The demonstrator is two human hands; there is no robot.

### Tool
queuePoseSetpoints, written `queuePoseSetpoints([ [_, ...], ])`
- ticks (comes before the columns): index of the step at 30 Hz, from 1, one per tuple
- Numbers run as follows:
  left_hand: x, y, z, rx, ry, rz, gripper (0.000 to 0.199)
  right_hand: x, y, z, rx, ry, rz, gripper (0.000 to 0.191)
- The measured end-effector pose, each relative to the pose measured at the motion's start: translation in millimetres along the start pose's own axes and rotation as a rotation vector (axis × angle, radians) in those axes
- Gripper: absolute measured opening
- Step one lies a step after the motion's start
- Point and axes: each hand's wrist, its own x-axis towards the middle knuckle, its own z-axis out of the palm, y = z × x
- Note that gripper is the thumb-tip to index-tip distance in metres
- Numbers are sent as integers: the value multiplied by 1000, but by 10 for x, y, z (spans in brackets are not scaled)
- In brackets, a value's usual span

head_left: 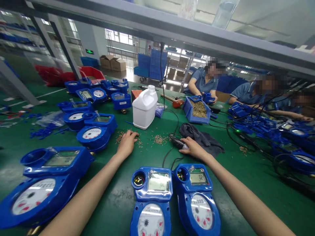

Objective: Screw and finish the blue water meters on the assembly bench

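Note:
My left hand (126, 143) rests on the green table over a small pile of screws (119, 137), its fingers bent and close together; what they pinch, if anything, is too small to tell. My right hand (193, 148) is wrapped round the rear of a dark electric screwdriver (179, 143), which lies low over the table and points left. Between the hands is a loose heap of screws (159, 139). Two blue meters, one on the left (153, 200) and one on the right (197, 196), lie side by side nearest me, dials and displays facing up.
More blue meters (97, 131) stand at the left. A white jug (145, 109), a blue bin of screws (198, 111) and a dark cloth (203, 139) are beyond my hands. Black cables (177, 119) cross the table. Several people (203, 82) sit opposite; a metal beam (157, 23) runs overhead.

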Motion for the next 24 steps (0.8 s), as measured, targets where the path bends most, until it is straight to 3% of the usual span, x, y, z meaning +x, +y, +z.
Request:
queuePoseSetpoints([
  [7,-26,2,34,-50,53,-36,27,-85,110,-22,22,-58,107,29],
  [10,-50,52,6,-148,107,-79,28,-71,121,-152,86,-16,164,24],
  [13,-14,47,-60,-286,152,-156,28,-13,85,-468,196,79,236,19],
  [17,57,3,-126,-531,160,-330,28,93,-82,-1074,474,239,273,18],
  [21,46,35,-146,-873,122,-513,31,178,-400,-1587,859,370,243,25],
  [24,-23,109,-199,-1122,75,-581,31,202,-695,-1792,1107,430,157,27],
])
